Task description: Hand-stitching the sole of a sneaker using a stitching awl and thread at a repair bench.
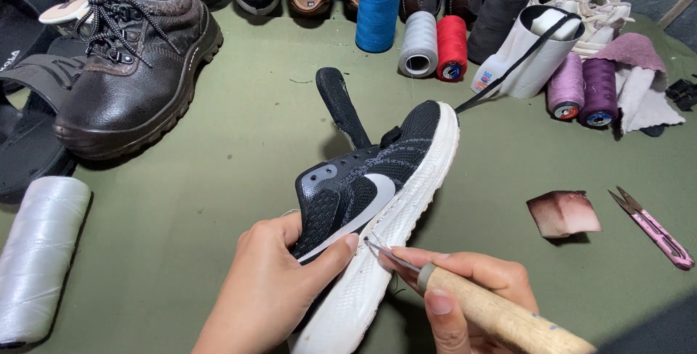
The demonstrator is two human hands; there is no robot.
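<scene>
My left hand (272, 281) grips black sneaker (377, 194); right hand (465, 289) clamps wooden-handled awl (465, 299), tip at sole seam. Stitching step; next push needs steady angle.

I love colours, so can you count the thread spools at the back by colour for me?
Blue spool: 1
Grey spool: 1
Red spool: 1
Black spool: 1
Purple spools, one light and one dark: 2
Total: 6
The big white roll at the near left is not counted.

Open green mat (239, 151) left of sneaker (377, 187); thread spools (435, 42) crowding behind.
</scene>
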